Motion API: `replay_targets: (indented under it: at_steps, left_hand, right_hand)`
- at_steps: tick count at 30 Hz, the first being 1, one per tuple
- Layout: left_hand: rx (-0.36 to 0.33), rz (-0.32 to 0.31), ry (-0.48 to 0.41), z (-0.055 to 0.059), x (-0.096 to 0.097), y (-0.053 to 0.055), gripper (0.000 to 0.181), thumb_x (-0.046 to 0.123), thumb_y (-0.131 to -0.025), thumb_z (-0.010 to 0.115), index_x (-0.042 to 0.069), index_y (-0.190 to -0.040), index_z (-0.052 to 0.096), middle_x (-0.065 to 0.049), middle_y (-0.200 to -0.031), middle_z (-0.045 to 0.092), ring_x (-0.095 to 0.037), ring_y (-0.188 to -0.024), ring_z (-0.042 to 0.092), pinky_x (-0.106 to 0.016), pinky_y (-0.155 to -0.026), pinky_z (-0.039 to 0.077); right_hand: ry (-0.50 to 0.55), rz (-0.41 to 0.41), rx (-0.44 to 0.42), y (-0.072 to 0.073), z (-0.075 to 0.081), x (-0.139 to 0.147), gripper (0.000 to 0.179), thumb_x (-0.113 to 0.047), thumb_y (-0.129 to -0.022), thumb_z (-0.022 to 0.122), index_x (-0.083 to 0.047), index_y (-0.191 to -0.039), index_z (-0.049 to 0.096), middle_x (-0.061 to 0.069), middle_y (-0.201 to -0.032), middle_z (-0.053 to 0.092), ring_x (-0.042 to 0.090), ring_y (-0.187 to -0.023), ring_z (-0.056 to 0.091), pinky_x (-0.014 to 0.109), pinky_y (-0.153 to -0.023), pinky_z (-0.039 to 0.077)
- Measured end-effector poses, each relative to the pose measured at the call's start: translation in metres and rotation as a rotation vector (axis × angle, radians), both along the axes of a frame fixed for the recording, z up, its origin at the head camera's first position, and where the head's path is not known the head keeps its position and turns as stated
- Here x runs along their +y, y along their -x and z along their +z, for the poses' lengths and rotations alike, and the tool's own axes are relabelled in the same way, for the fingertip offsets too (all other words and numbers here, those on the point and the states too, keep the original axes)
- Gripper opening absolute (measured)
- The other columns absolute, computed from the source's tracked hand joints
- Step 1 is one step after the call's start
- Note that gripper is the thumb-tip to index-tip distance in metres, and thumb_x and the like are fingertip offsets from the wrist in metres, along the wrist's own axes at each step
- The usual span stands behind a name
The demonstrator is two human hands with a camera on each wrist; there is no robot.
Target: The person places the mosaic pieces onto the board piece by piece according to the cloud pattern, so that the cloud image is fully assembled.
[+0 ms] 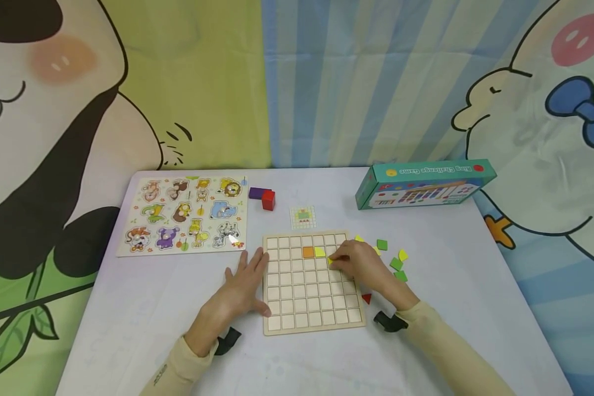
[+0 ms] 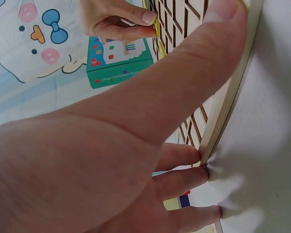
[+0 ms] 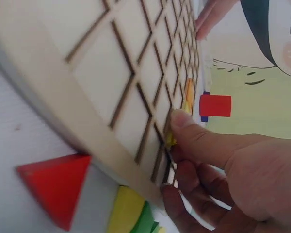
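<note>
A wooden grid board (image 1: 314, 331) lies on the white table. In its second row from the far side sit an orange square (image 1: 308, 252) and a yellow square (image 1: 319, 252). My left hand (image 1: 240, 286) rests along the board's left edge, fingers spread and thumb at the near left corner. Over the right part of that same row, my right hand (image 1: 361, 267) pinches a small yellow tile (image 3: 171, 138) between thumb and fingers; most of it is hidden. Just beyond the board lies a small pattern card (image 1: 303, 217) with a gridded picture.
Loose green tiles (image 1: 396, 264), yellow tiles (image 1: 403, 255) and a red triangle (image 1: 367, 298) lie right of the board. An animal puzzle (image 1: 183, 250) is at the far left, beside a red block (image 1: 268, 200) and a purple block (image 1: 257, 192). A green game box (image 1: 425, 184) stands far right.
</note>
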State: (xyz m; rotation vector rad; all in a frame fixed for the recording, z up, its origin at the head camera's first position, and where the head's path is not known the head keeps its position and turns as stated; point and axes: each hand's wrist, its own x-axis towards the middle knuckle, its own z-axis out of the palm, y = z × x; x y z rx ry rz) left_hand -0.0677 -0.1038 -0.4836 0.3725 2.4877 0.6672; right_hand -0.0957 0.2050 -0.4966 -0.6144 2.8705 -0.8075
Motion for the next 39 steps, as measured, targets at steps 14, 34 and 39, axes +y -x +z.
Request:
replay_targets:
  at_steps: [14, 34, 39]
  left_hand:
    - [0.011, -0.008, 0.009, 0.003, 0.000, 0.001, 0.129, 0.025, -0.060, 0.097, 0.004, -0.161, 0.021, -0.016, -0.171, 0.009, -0.049, -0.155, -0.003, -0.084, -0.109, 0.009]
    - [-0.010, 0.002, 0.004, 0.003, 0.000, 0.001, 0.129, 0.023, -0.060, 0.097, 0.005, -0.162, 0.019, -0.015, -0.171, 0.008, -0.048, -0.156, -0.004, -0.082, -0.111, 0.006]
    - [-0.013, -0.002, 0.004, 0.003, -0.001, 0.000, 0.130, 0.024, -0.061, 0.097, 0.005, -0.162, 0.018, -0.015, -0.172, 0.007, -0.047, -0.156, -0.004, -0.082, -0.112, 0.007]
  right_hand:
    - [-0.154, -0.006, 0.283, -0.021, -0.002, -0.011, 0.018, -0.016, -0.083, 0.083, -0.009, -0.100, 0.082, 0.002, -0.091, 0.073, 0.017, -0.083, 0.066, 0.030, -0.069, 0.057]
    - [-0.095, -0.044, 0.401, -0.034, 0.008, 0.038, 0.015, -0.010, -0.078, 0.087, -0.006, -0.092, 0.082, 0.004, -0.091, 0.070, 0.018, -0.084, 0.065, 0.033, -0.070, 0.057]
    - [-0.164, -0.201, 0.414, -0.033, 0.013, 0.070, 0.017, -0.010, -0.078, 0.086, -0.003, -0.092, 0.081, 0.008, -0.090, 0.071, 0.023, -0.085, 0.064, 0.037, -0.066, 0.058]
